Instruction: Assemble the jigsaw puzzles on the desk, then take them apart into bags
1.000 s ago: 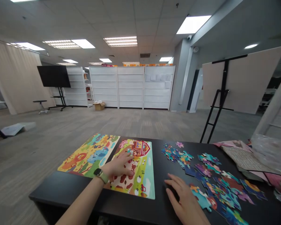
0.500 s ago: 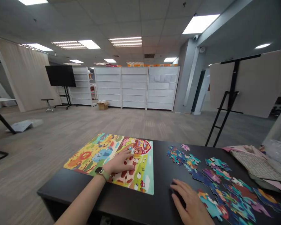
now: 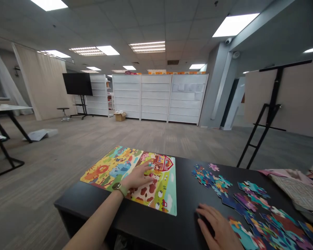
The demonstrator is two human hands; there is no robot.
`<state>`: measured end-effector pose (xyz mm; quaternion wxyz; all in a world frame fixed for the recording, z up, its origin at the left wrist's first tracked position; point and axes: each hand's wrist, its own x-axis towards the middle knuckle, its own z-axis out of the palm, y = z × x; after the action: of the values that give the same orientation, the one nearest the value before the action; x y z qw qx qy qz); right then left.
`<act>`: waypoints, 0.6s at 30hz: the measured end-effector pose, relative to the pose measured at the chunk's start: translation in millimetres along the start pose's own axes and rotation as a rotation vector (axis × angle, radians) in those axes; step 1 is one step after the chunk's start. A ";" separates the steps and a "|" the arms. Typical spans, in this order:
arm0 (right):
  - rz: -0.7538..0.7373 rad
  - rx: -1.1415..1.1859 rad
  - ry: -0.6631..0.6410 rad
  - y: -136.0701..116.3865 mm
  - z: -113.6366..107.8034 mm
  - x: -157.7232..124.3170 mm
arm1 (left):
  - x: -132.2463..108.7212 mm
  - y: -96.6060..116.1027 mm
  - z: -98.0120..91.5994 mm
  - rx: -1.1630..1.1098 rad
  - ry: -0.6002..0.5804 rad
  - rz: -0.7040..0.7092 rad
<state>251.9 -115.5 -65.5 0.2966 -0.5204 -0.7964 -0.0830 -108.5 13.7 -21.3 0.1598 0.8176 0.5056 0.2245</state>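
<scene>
My left hand (image 3: 138, 177) lies flat with fingers stretched over a colourful picture sheet (image 3: 168, 194) printed with a lion, an elephant, a cow and a red barn. It holds nothing and covers part of the cow. On that wrist is a watch with a green band (image 3: 120, 187). To the right, my right hand (image 3: 216, 225) rests on the black table (image 3: 184, 198), fingers apart and slightly bent, with nothing in it. Close beside it spreads a loose heap of jigsaw puzzle pieces (image 3: 250, 208), mostly blue, teal and purple. One pink piece (image 3: 214, 167) lies at their far edge.
Folded patterned cloth (image 3: 292, 185) lies at the table's right end. Beyond the table stand a board on a black easel (image 3: 270, 114), white shelves (image 3: 156, 100), a cardboard box (image 3: 120, 116) and a screen on a wheeled stand (image 3: 77, 84). Another table (image 3: 10, 108) is at far left.
The whole view has shifted, so the table and both hands appear further right. My left hand stays on the sheet and my right hand stays beside the puzzle pieces.
</scene>
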 end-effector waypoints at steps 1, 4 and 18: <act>-0.005 0.003 0.002 0.8 0.2 0.2 | -1.8 -4.6 -4.7 -0.033 0.057 -0.025; -0.012 0.019 -0.008 3.6 1.7 0.7 | -14.1 -24.0 -22.2 -0.053 0.173 -0.129; -0.058 0.028 -0.051 12.4 5.3 1.2 | -37.9 -62.2 -23.6 0.134 0.050 -0.165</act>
<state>260.4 -106.7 -71.3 0.2810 -0.4946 -0.8197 -0.0670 -182.7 7.7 -39.5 0.1101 0.7761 0.5889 0.1968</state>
